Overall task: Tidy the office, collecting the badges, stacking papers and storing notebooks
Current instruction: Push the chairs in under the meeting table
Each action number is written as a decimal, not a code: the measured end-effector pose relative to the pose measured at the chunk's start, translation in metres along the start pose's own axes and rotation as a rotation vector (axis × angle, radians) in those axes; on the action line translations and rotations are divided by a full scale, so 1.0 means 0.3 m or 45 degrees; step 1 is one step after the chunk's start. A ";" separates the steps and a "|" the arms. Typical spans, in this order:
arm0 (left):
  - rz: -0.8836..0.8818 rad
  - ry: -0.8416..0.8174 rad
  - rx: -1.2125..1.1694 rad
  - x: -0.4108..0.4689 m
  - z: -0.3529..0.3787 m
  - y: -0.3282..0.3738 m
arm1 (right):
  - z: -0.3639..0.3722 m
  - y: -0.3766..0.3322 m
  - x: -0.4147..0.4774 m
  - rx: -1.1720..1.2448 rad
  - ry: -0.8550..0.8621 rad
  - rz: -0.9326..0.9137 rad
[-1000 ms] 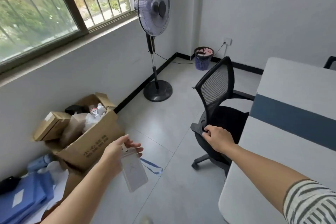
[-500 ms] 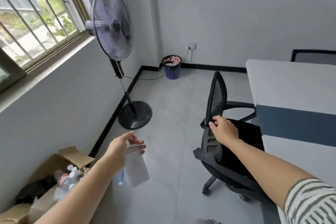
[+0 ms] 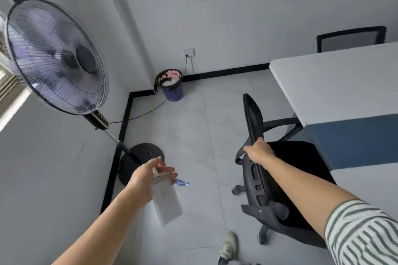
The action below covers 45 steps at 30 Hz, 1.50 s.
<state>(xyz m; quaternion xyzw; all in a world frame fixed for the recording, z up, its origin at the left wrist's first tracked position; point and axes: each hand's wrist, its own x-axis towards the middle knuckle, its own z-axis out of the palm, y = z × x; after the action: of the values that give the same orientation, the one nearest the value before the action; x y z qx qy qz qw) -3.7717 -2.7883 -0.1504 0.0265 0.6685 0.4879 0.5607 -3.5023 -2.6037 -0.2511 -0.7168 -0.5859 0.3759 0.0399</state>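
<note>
The box has left view; the right hand still grips the chair back. Lower centre, fingers of the left hand pinch a clear badge by its top, blue lanyard trailing.

1. Setting: a small office with plain grey walls and a tiled floor edged by black skirting.
2. Desk: long white top over a blue front panel, at right.
3. Seating: a black mesh swivel chair on castors beside the desk; a second chair behind its far edge.
4. Fittings: pedestal fan, wall socket, purple wastebasket in the corner.
5. Badge holder: clear card sleeve with a blue lanyard.
</note>
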 end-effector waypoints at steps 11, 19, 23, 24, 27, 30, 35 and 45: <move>-0.076 -0.214 0.175 0.443 0.245 0.339 | 0.072 -0.023 -0.006 -0.080 0.052 0.074; -0.080 -0.542 0.517 0.687 0.415 0.535 | 0.168 -0.063 -0.106 -0.125 0.156 0.234; -0.099 -0.657 0.661 0.774 0.492 0.622 | 0.247 -0.109 -0.180 -0.270 0.386 0.407; -0.104 -0.690 0.698 0.792 0.514 0.630 | 0.271 -0.123 -0.199 -0.289 0.439 0.444; -0.138 -0.757 0.766 0.813 0.564 0.623 | 0.320 -0.142 -0.224 -0.382 0.521 0.474; -0.171 -0.817 0.837 0.812 0.616 0.598 | 0.304 -0.138 -0.208 -0.449 0.565 0.497; -0.208 -0.893 0.895 0.796 0.689 0.549 | 0.246 -0.114 -0.161 -0.491 0.570 0.532; -0.119 -0.870 0.914 0.832 0.827 0.568 | 0.167 -0.036 -0.075 -0.420 0.623 0.468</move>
<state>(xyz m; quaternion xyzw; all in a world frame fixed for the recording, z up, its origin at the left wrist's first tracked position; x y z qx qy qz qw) -3.7588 -2.3993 -0.1889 0.3462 0.5728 0.1649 0.7245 -3.5412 -2.6392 -0.2705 -0.8760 -0.4730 0.0940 -0.0053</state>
